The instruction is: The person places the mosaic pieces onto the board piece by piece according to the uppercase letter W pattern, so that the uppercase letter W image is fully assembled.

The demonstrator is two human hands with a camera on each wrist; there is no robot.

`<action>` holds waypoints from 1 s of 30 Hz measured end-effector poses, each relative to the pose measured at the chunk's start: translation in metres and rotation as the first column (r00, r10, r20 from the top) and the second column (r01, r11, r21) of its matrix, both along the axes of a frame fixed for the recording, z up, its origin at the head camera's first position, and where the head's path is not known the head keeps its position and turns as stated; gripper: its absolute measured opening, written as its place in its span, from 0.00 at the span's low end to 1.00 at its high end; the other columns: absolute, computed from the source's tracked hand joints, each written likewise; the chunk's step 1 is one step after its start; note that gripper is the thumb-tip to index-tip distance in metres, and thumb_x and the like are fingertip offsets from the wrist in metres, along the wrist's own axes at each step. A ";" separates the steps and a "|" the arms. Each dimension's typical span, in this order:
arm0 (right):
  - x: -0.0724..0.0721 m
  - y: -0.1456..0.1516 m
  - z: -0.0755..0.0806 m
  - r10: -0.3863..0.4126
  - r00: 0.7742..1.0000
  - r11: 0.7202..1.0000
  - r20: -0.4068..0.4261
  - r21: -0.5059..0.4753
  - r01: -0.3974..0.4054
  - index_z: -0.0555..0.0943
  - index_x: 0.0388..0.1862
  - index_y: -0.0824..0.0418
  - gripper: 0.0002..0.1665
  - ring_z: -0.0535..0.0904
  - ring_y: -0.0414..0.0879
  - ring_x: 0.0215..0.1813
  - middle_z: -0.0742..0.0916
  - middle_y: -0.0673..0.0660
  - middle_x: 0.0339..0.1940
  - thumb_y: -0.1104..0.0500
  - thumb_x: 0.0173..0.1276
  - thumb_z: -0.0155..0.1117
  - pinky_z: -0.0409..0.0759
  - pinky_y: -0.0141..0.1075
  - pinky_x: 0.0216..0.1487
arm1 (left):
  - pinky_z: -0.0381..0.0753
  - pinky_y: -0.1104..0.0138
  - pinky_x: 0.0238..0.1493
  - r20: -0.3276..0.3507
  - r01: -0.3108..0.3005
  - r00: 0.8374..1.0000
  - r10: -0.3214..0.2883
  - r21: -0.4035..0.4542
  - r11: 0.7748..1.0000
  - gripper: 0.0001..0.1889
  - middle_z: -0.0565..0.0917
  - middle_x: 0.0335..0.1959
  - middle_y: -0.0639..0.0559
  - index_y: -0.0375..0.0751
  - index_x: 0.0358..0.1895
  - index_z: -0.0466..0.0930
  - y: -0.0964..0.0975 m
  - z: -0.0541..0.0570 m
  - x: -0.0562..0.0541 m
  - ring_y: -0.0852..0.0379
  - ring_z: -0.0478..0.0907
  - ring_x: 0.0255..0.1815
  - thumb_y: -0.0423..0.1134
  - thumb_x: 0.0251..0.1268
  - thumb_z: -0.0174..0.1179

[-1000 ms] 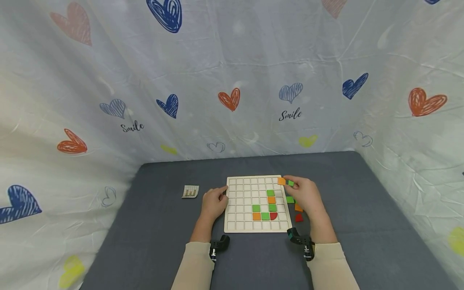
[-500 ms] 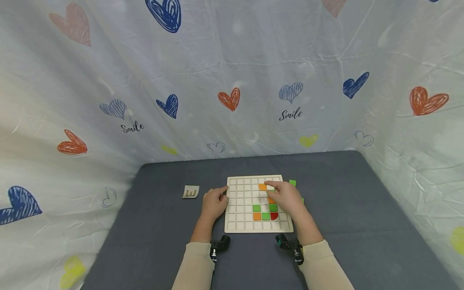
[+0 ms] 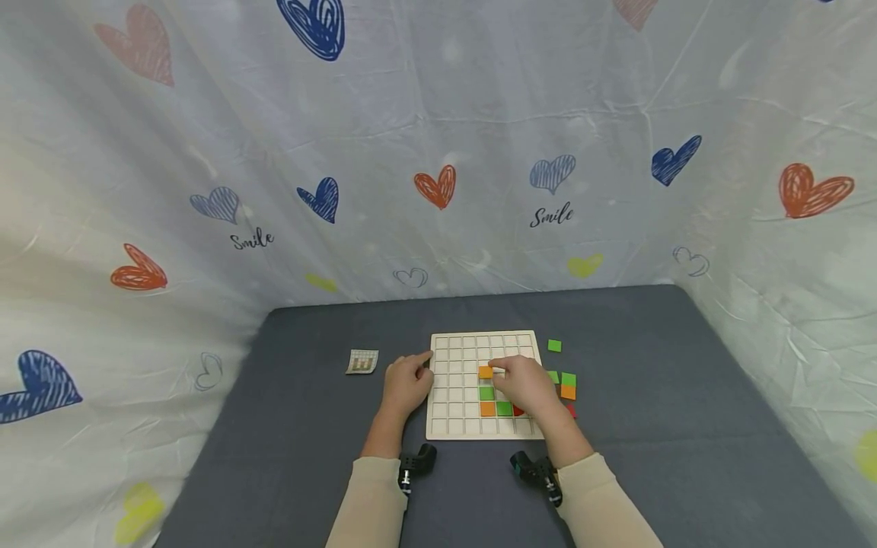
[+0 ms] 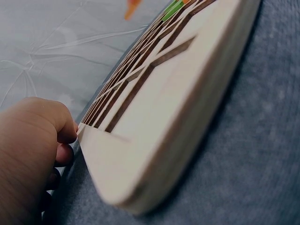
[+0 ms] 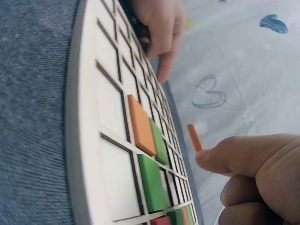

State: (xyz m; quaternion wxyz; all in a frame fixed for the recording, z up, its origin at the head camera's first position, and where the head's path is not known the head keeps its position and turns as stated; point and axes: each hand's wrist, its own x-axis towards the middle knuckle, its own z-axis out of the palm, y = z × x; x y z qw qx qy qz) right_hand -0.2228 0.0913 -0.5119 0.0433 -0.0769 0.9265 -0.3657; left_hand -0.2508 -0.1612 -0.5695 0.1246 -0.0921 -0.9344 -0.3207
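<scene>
Between its thumb and index finger my right hand (image 3: 529,382) pinches an orange square tile (image 3: 485,372). In the right wrist view, this orange tile (image 5: 193,136) is seen edge-on above the pale wooden grid board (image 3: 448,428). Set in the board's squares are a green tile (image 3: 486,393), an orange tile (image 3: 487,409) and a second green tile (image 3: 504,409). A red tile (image 3: 518,411) peeks out from under the right hand, which hides other tiles. My left hand (image 3: 406,387) touches the board's left edge with an extended index finger, its other fingers bent.
Right of the board lie several loose tiles: a green one (image 3: 554,345), another green one (image 3: 569,378) touching an orange one (image 3: 568,392), and a partly hidden red one (image 3: 571,411). A small printed card (image 3: 361,361) is at the left on the dark cloth (image 3: 301,426).
My right hand has carried the orange tile leftward and toward me, from the board's upper right corner to over its middle. A green tile now lies apart right of the board. The left hand stays put.
</scene>
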 end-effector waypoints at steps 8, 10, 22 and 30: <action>-0.001 -0.004 -0.011 -0.005 1.000 0.999 -0.015 0.043 0.006 0.89 0.57 0.58 0.20 0.58 0.40 0.13 0.91 0.57 0.43 0.63 0.68 0.63 0.54 0.33 0.17 | 0.60 0.60 0.37 -0.011 -0.002 1.000 0.001 -0.002 1.000 0.24 0.64 0.15 0.58 0.44 0.63 0.85 0.000 -0.002 -0.002 0.56 0.57 0.21 0.34 0.65 0.52; -0.002 -0.004 -0.013 -0.012 1.000 0.999 -0.020 0.051 0.013 0.89 0.57 0.57 0.20 0.58 0.40 0.14 0.89 0.55 0.52 0.63 0.67 0.63 0.54 0.33 0.18 | 0.61 0.60 0.38 -0.007 -0.003 1.000 0.003 -0.002 1.000 0.24 0.65 0.15 0.58 0.44 0.63 0.85 0.000 -0.002 -0.002 0.56 0.56 0.21 0.34 0.66 0.52; -0.002 -0.005 -0.012 -0.038 0.999 0.997 -0.006 0.073 0.038 0.89 0.57 0.55 0.21 0.58 0.40 0.13 0.90 0.55 0.50 0.62 0.67 0.64 0.54 0.33 0.16 | 0.61 0.60 0.38 -0.005 -0.004 1.000 0.004 0.000 1.000 0.24 0.65 0.16 0.58 0.44 0.63 0.85 0.000 -0.003 -0.003 0.57 0.57 0.21 0.34 0.66 0.53; -0.002 -0.006 -0.013 -0.024 0.999 0.993 -0.034 0.116 0.028 0.90 0.55 0.54 0.19 0.59 0.42 0.15 0.90 0.54 0.48 0.62 0.67 0.64 0.54 0.33 0.17 | 0.61 0.59 0.38 -0.007 -0.005 1.000 0.005 0.009 1.000 0.24 0.65 0.16 0.58 0.44 0.63 0.85 0.000 -0.001 0.000 0.58 0.57 0.21 0.33 0.65 0.53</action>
